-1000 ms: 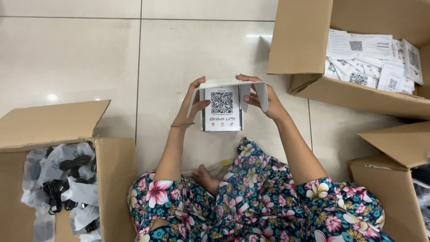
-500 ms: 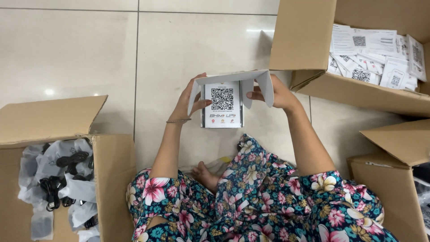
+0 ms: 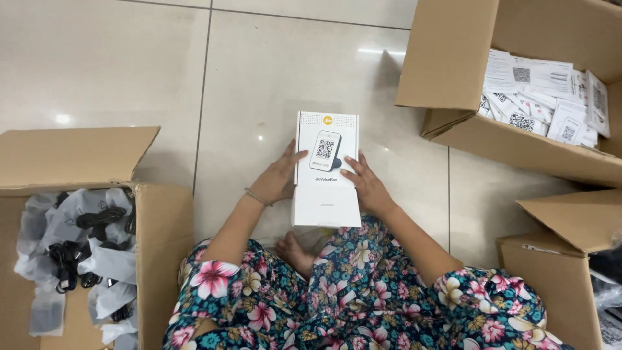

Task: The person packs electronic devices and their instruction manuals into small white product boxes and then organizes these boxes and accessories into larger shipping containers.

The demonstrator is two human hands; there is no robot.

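A white product box (image 3: 326, 170) is sitting upright between both hands, just above the person's floral-clad lap, its printed face turned toward the camera. The left hand (image 3: 277, 178) is gripping its left edge, thumb lying across the front; the right hand (image 3: 367, 185) is pressing against the right edge with fingers spread along the side. Pale floor tiles (image 3: 259, 71) are lying open beyond the box's top edge. A cardboard carton of bagged black cables (image 3: 84, 246) is standing near the left elbow. A carton of white leaflets (image 3: 544, 91) is lying well apart, up right, and another brown carton (image 3: 570, 259) is crowding the right knee.
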